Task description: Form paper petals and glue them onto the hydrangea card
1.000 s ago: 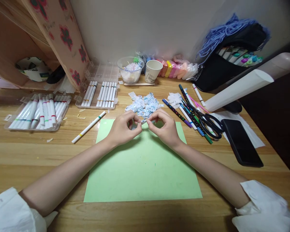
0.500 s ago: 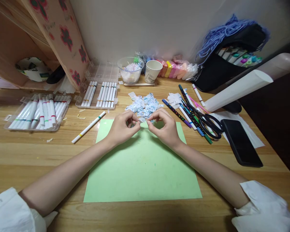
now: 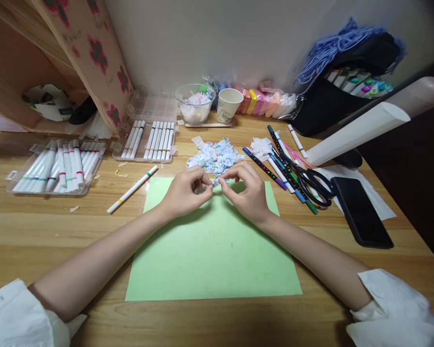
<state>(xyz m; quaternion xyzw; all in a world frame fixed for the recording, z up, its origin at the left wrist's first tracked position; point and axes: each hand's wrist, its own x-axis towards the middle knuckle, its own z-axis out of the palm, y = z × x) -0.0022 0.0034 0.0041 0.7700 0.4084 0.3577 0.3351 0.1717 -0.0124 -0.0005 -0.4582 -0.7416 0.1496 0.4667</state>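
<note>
Wooden desk [image 3: 58, 231], far edge of the green sheet [image 3: 213, 250]: left hand [image 3: 183, 193] and right hand [image 3: 248, 193] pinch one paper scrap [image 3: 216, 181], which a jerk could tear crooked.

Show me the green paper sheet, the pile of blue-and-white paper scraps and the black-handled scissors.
Green paper sheet [image 3: 213, 255]: head view, its bare middle.
Pile of blue-and-white paper scraps [image 3: 213, 156]: head view, centre of the heap.
Black-handled scissors [image 3: 302, 176]: head view, neck where the handles join.
</note>
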